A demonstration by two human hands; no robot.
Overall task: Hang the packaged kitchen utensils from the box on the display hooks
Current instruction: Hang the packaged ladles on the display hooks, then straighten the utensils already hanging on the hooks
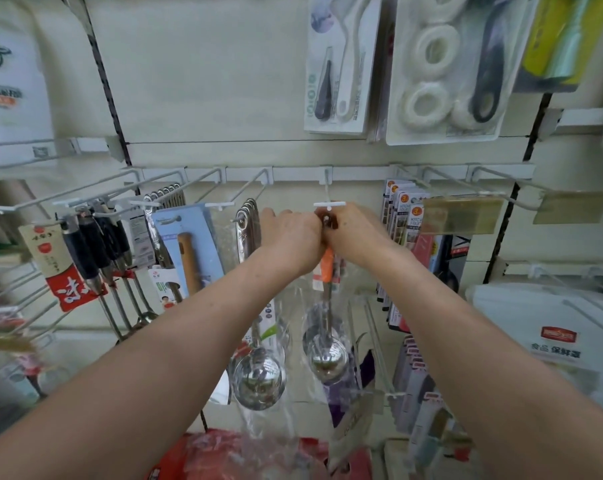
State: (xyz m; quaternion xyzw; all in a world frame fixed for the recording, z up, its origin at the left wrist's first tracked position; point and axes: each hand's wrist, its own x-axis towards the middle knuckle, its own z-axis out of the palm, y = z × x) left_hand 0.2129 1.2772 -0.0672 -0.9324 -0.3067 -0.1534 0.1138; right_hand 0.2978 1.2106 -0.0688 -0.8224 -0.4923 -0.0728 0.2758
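Left hand [289, 237] and right hand [353, 233] both pinch the top of a crinkled clear-plastic sleeve [305, 299] containing an orange-handled, round-bowled steel ladle [328, 358], at a white wire hook [328, 203].

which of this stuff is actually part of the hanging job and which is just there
In the job:
packaged ladle
display hook above it
left hand and right hand, meeting at the package top

Just there:
steel ladles on the next hook
black-handled utensils
peeler card
printed boxes
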